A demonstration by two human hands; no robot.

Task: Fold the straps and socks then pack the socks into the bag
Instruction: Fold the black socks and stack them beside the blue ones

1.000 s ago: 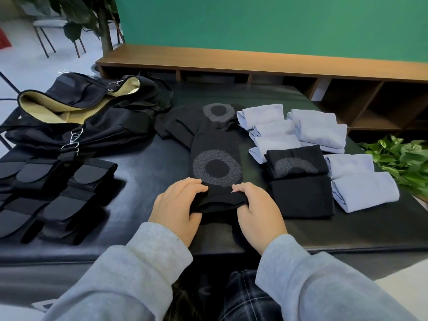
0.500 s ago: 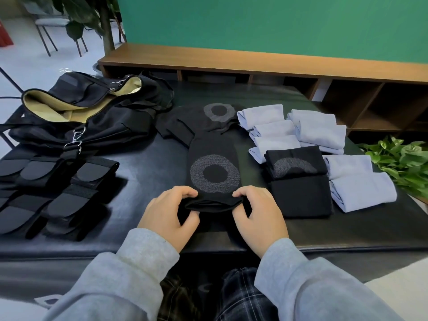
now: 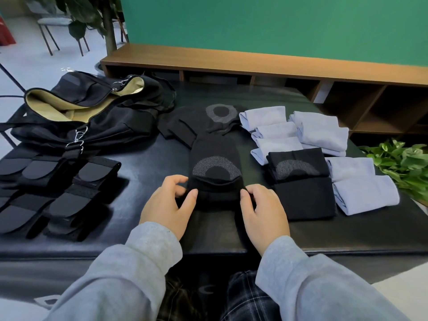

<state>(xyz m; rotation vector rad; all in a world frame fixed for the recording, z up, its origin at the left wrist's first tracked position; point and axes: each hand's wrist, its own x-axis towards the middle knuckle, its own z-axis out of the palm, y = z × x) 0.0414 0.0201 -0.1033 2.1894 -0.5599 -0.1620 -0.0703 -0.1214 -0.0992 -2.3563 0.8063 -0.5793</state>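
Note:
A black sock (image 3: 214,156) with a grey ring pattern lies lengthwise on the black table (image 3: 148,158). Its near end is folded over so that only half the ring shows. My left hand (image 3: 168,206) pinches the fold's left corner and my right hand (image 3: 262,210) pinches its right corner. More unfolded black socks (image 3: 208,119) lie beyond it. Folded black socks (image 3: 301,181) and several folded pale blue socks (image 3: 319,133) sit to the right. An open black bag (image 3: 88,117) with tan lining rests at the far left. Folded black straps (image 3: 53,188) lie in front of the bag.
A long wooden shelf unit (image 3: 266,68) runs behind the table under a green wall. A leafy green plant (image 3: 403,163) stands off the table's right edge. A chair (image 3: 58,26) and a tree trunk (image 3: 110,31) are on the floor at the far left.
Both hands have carried the sock's near end away from me and folded it over the ring pattern, covering its lower half. The rest of the table is unchanged.

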